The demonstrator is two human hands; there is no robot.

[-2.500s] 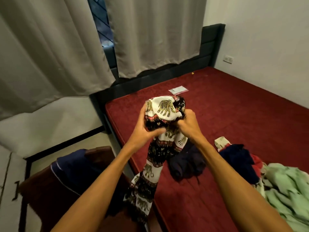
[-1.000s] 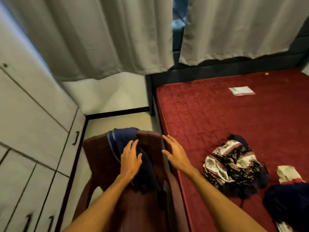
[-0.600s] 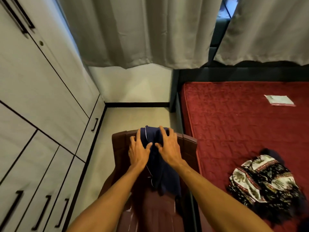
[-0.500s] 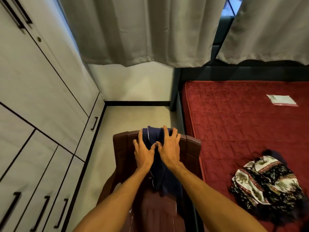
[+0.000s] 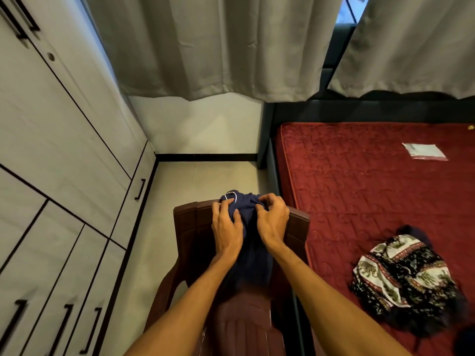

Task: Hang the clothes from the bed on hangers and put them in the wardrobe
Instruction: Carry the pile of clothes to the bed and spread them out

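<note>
So right now you've got both hands on the navy garment (image 5: pixel 253 263). It isn't on the bed (image 5: pixel 359 188) at all: it's slung over the top rail of the brown plastic chair (image 5: pixel 187 222) that stands between the bed and the wardrobe (image 5: pixel 64 150).

Your left grip (image 5: pixel 227 227) has its fingers bent into the cloth right by the white piping. Your right grip (image 5: pixel 273 222) is curled into a bunch of fabric just beside it. So both are clamped on the same garment, close together up at the rail.

My guess on why: the chair back is acting as a stand, and you're gathering the top edge so the whole thing lifts off in one piece instead of trailing a loose end.

Orientation-wise, the long axis runs from the rail down the front of the backrest toward the seat, so basically toward you. The piped end pokes over the rail and points away at the far wall, and the other end hangs between your forearms. I can't tell if it's a top or shorts.

There's no hanger in view, so I'd say hanging hasn't started for this one. The elephant-print garment (image 5: pixel 401 276) lies crumpled on the bed to your right, well apart.
</note>
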